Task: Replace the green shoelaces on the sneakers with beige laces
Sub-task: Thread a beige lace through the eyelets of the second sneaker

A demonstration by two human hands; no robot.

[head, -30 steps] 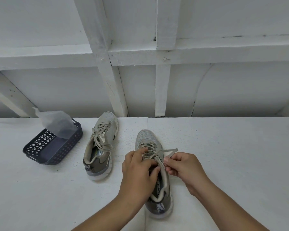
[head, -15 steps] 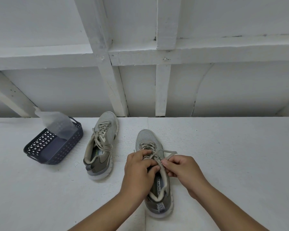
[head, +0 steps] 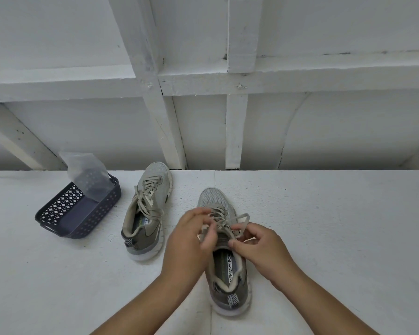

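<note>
Two grey-olive sneakers stand on the white surface, toes pointing away from me. The right sneaker (head: 228,274) is directly in front of me and carries a beige lace (head: 242,220) with a loop sticking out to the right. My left hand (head: 191,240) is blurred over the sneaker's left side and pinches a lace end near the upper eyelets. My right hand (head: 259,250) pinches the lace on the right side by the tongue. The left sneaker (head: 146,211) stands apart to the left, laced in beige with loose ends lying across it.
A dark perforated plastic basket (head: 82,211) sits at the far left with a clear plastic bag (head: 87,172) sticking out of it. A white wall with beams (head: 235,131) rises behind the surface's back edge.
My left hand has shifted up and left along the lace and is blurred with motion. My right hand has drawn closer to the tongue, and the lace loop at the right has grown rounder.
</note>
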